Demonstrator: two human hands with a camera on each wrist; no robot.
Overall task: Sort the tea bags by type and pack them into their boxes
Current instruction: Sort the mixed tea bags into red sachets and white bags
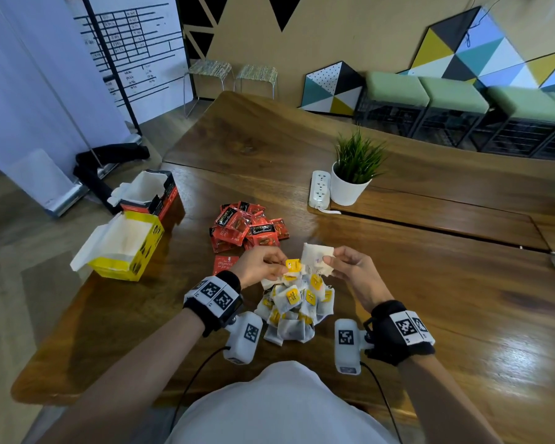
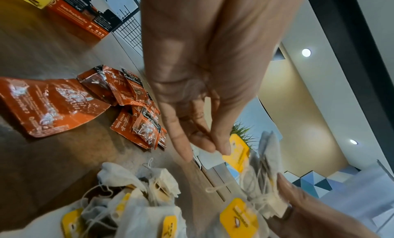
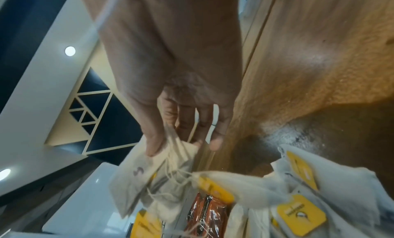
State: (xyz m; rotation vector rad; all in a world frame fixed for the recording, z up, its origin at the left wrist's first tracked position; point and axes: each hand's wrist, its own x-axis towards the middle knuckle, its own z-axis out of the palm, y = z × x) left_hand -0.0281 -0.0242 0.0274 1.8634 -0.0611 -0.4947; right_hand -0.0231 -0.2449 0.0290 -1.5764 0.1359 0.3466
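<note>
A heap of white tea bags with yellow tags [image 1: 293, 307] lies on the wooden table in front of me. Behind it sits a pile of red foil tea packets [image 1: 245, 229]. My left hand [image 1: 263, 262] pinches a yellow tag [image 1: 293, 265] above the heap; the pinch also shows in the left wrist view [image 2: 213, 150]. My right hand [image 1: 343, 261] pinches a bunch of white tea bags [image 1: 318, 256] lifted above the heap, strings trailing down [image 3: 170, 155]. The open yellow box [image 1: 132, 248] and the open red and black box [image 1: 153, 193] stand at the left.
A potted plant [image 1: 353, 174] and a white power strip [image 1: 319, 189] stand behind the packets. One red packet [image 1: 223, 264] lies flat beside my left hand. The table's left edge runs close to the boxes. Stools and green benches line the far wall.
</note>
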